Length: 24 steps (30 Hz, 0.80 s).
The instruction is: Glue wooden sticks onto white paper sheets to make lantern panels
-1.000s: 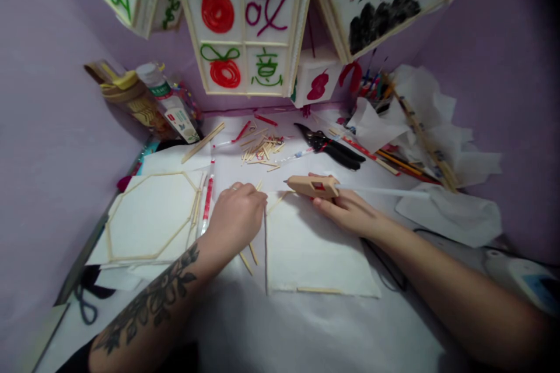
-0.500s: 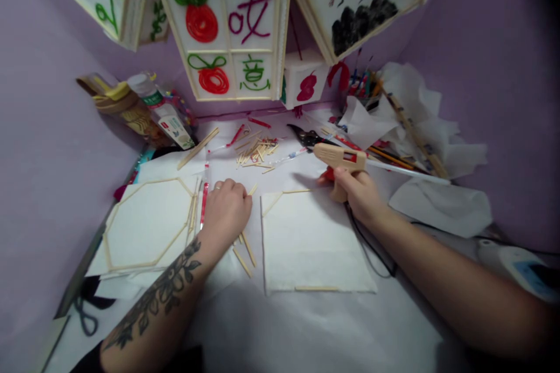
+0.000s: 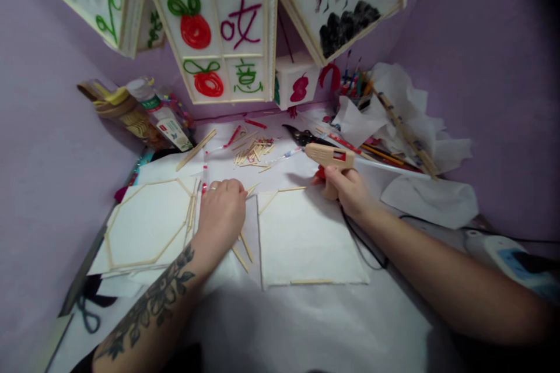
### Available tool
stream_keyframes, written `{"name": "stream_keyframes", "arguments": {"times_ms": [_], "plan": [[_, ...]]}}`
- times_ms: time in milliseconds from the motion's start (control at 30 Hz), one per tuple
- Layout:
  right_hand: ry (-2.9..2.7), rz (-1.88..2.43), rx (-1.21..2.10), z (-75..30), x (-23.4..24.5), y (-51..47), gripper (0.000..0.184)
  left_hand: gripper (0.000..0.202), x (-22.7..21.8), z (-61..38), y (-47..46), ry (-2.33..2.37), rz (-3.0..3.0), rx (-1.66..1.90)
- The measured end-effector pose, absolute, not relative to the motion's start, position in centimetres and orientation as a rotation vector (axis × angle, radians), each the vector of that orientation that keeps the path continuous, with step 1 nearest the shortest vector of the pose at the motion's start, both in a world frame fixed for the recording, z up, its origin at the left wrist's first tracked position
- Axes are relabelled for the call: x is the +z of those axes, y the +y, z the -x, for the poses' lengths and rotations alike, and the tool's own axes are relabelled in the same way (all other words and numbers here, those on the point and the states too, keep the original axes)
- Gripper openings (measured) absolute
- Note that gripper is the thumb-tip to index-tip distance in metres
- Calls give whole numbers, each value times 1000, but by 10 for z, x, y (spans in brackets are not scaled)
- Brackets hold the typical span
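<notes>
My right hand (image 3: pixel 352 191) is wrapped round the handle of a beige hot glue gun (image 3: pixel 330 155), its nozzle pointing left and a clear glue stick out of its back. Below it lies a square white panel (image 3: pixel 310 239), with thin wooden sticks along its top and bottom edges and one across its upper left corner. My left hand (image 3: pixel 223 207) rests left of the panel with fingers curled down among loose wooden sticks (image 3: pixel 246 246). Stick ends show beside its fingertips, but what the fingers pinch is hidden.
An octagonal stick frame on white paper (image 3: pixel 149 224) lies left. Behind are short stick pieces (image 3: pixel 256 152), black-bladed cutters (image 3: pixel 297 135), bottles (image 3: pixel 166 119) and crumpled paper (image 3: pixel 398 93). Painted lanterns (image 3: pixel 214 41) hang low above the table. The gun's cord (image 3: pixel 365 253) trails right of the panel.
The whole view has shifted slightly. My left hand has moved a little over the loose sticks, fingers still curled. My right hand holds the glue gun much as before.
</notes>
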State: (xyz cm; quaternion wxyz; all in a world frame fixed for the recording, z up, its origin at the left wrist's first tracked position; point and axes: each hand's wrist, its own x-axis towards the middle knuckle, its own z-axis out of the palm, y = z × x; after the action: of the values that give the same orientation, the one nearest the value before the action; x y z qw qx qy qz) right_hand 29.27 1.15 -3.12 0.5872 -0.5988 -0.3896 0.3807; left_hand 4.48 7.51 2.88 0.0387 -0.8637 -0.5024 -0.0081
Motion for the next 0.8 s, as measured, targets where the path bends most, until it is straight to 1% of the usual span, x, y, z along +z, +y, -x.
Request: {"name": "stream_keyframes", "arguments": {"times_ms": [100,233,333,467,667,800], "plan": [[-870,1371,889,-293,-31,13,38,21,39,-41,67,-1498,2714,-85],[-810,1277,866,-295,-35,16,34,25,48,-39,53,-1306,2791,-134],[-757,1222,842,-299,-36,18,31,21,51,-52,41,-1116,2900,-85],[-764,1246,856,-308,-27,18,26,14,41,-83,31,-860,2994,-56],[-855,1260,966,-312,-3,16,24,12,16,-113,38,-611,3006,-237],[-876,1265,993,-299,10,10,24,11,11,-107,43,-583,3079,-285]]}}
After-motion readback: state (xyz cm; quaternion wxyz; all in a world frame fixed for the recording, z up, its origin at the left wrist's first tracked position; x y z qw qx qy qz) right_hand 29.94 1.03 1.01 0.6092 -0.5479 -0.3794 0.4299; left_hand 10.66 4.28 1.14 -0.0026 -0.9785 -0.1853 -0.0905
